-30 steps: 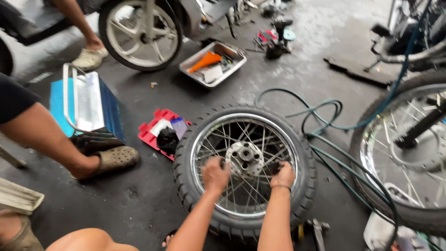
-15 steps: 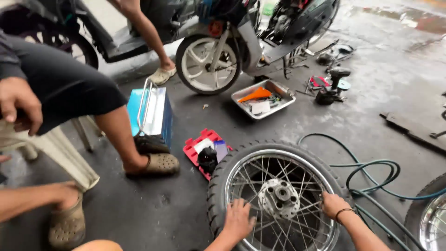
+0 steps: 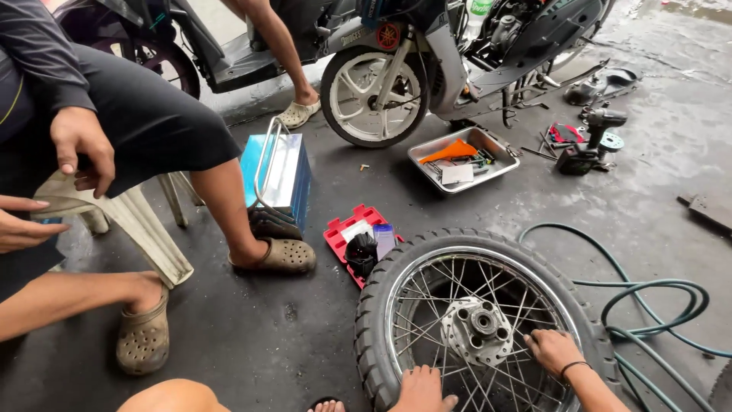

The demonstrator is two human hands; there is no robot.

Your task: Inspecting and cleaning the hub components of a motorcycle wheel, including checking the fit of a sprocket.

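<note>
1. A spoked motorcycle wheel (image 3: 480,320) with a knobby tyre lies flat on the wet grey concrete floor (image 3: 252,336), at the lower middle of the view, its metal hub (image 3: 479,326) facing up.
2. The left hand (image 3: 422,391) rests on the near rim and spokes at the bottom edge of the view, fingers curled down over them; how firmly it holds cannot be told.
3. The right hand (image 3: 554,351), with a dark band at the wrist, lies on the spokes just right of the hub, fingers bent onto the wires; the two hands are apart, one on each side of the hub.
4. Touching the tyre's upper left edge is a flat red plastic case (image 3: 352,233), open, holding a black glove-like bundle (image 3: 361,252), a white card and a small pale-purple rectangular packet (image 3: 383,238).
5. Beyond it stands a blue box (image 3: 278,175) with a shiny metal face and a wire handle.
6. A rectangular metal tray (image 3: 461,158) further back holds an orange funnel-shaped piece (image 3: 450,151) and a white slip.
7. A green hose (image 3: 648,297) loops on the floor to the right of the wheel.
8. A black cordless tool (image 3: 591,141) stands near a parked scooter's front wheel (image 3: 374,95).
9. At left, another person sits on a pale plastic stool (image 3: 137,221), feet in tan clogs (image 3: 282,257).
</note>
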